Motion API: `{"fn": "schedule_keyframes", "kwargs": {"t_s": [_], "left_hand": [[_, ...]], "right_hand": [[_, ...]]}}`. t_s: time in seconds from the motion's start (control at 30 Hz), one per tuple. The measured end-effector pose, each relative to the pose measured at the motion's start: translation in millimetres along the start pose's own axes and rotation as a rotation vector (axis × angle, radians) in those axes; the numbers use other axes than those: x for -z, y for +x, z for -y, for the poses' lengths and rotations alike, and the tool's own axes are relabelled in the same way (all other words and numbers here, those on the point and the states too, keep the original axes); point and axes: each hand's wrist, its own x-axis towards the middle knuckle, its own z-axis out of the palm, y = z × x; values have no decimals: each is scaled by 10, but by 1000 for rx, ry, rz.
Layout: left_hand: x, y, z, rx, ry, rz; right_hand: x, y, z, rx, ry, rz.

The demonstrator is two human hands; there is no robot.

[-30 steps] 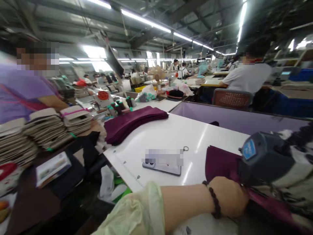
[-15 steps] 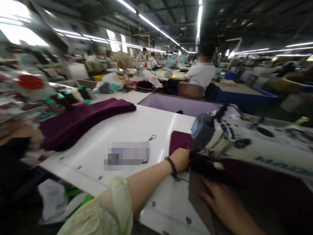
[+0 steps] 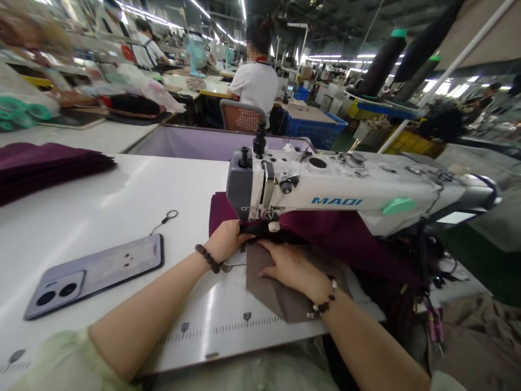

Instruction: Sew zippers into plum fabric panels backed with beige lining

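Note:
A white sewing machine (image 3: 337, 190) with blue lettering stands over the table, its needle area above layered cloth. Beside the presser foot, my left hand (image 3: 225, 239) is closed on the edge of the maroon fabric (image 3: 218, 209); its fingertips are partly hidden under the machine head. My right hand (image 3: 288, 269) lies with fingers apart on a grey-brown fabric piece (image 3: 264, 293), just in front of the needle area. More maroon fabric (image 3: 337, 231) passes under the machine arm and hangs off to the right.
On the white tabletop (image 3: 195, 187) lie a phone (image 3: 101, 274) with a ring strap and, at far left, a stack of maroon cloth (image 3: 44, 165). A lilac bin (image 3: 183, 142) borders the back. Pink-handled snips (image 3: 435, 326) hang at right. A person in white (image 3: 254, 81) sits ahead.
My view has swung to the right, bringing the whole sewing machine into sight. Both hands stay at the cloth by the needle area, the left at its edge and the right on the grey-brown piece.

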Motion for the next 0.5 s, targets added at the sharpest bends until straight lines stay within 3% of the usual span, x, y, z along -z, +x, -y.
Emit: {"fn": "schedule_keyframes", "kwargs": {"t_s": [0.23,0.5], "left_hand": [[-8,30,23,24,-15,5],[-6,10,-19,45,62,33]], "right_hand": [[-69,-70,2,-1,-33,34],[83,28,37,23,35,96]]}}
